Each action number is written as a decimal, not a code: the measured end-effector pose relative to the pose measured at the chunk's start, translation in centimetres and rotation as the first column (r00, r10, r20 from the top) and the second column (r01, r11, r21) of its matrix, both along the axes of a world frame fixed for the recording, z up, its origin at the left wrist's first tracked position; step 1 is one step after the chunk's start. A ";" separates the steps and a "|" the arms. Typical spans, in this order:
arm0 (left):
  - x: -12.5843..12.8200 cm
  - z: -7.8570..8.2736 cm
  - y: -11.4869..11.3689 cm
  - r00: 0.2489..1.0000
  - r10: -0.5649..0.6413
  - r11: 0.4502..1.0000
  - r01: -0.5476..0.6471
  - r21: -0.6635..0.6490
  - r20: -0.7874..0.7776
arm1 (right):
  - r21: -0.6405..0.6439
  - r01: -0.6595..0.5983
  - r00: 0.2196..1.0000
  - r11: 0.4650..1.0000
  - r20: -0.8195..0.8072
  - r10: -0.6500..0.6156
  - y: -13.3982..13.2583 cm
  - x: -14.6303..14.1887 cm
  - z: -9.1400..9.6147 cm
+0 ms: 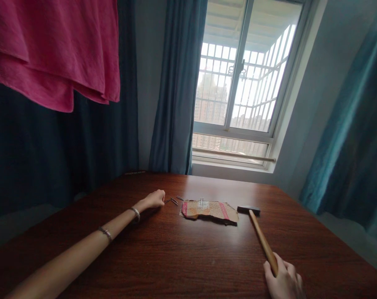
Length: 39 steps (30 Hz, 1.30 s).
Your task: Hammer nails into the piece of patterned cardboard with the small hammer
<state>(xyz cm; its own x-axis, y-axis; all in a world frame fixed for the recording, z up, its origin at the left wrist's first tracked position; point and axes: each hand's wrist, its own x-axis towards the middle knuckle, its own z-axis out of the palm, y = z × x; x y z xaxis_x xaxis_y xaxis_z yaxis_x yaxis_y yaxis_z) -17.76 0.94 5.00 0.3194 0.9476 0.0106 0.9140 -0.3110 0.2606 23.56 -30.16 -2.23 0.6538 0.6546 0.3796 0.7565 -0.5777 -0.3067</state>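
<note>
My right hand (284,277) is wrapped round the lower end of the wooden handle of a hammer (261,234). The hammer's dark head rests on the table, right of a piece of cardboard (207,211). Two nails (202,201) stand upright in the cardboard, near its far edge. Left of the cardboard, my left hand (155,199) is closed low over the table, with a thin nail (168,201) at its fingertips. A few loose nails (175,202) lie between this hand and the cardboard.
The brown wooden table (163,257) reaches to the wall below a barred window (238,74). Blue curtains (178,83) hang on both sides. A pink cloth (57,50) hangs at the upper left. Two bracelets (105,234) are on my left arm.
</note>
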 end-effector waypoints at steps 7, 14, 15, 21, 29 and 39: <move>0.5 0.6 0.3 0.974 -0.150 0.988 0.152 -0.001 0.170 | 0.248 0.014 0.993 0.969 0.108 -0.042 0.4 0.0 0.4; 6.3 2.5 -2.2 0.757 -0.288 0.931 0.364 -0.012 0.587 | 0.567 -0.300 0.789 0.767 -0.304 0.534 5.2 -4.4 5.1; 7.3 2.5 -2.8 0.729 -0.296 0.926 0.379 -0.004 0.617 | 0.597 -0.335 0.711 0.729 -0.348 0.611 6.1 -5.6 6.1; 12.0 1.9 -6.3 0.655 -0.351 0.906 0.419 0.065 0.669 | 0.629 -0.512 0.452 0.585 -0.383 0.806 11.9 -11.1 9.7; 14.1 1.5 -7.4 0.576 -0.425 0.881 0.440 0.174 0.698 | 0.588 -0.536 0.313 0.606 -0.528 0.790 16.7 -11.7 8.8; 14.2 0.4 -4.9 0.601 -0.389 0.914 0.348 0.210 0.698 | 0.622 -0.587 0.390 0.518 -0.343 0.854 20.4 -10.0 7.2</move>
